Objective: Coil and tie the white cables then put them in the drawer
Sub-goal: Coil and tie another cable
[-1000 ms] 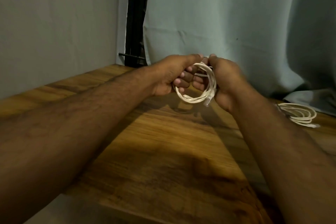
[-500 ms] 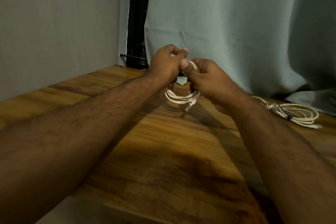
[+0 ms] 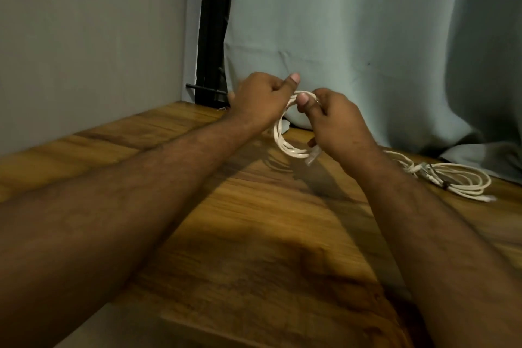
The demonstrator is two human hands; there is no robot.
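Now both hands grip the small white coiled cable (image 3: 285, 138) above the wooden table (image 3: 254, 234): left hand (image 3: 261, 99) fisted on its top, right hand (image 3: 333, 118) pinching beside; keep loops bunched tight while tying.

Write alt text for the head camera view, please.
Two bare hands, left hand and right hand, hold a coiled white cable above a wooden table. A second white cable coil lies on the table at right, before a pale curtain.

Wooden table (image 3: 254, 234), grey curtain (image 3: 353, 22), wall (image 3: 84, 37)
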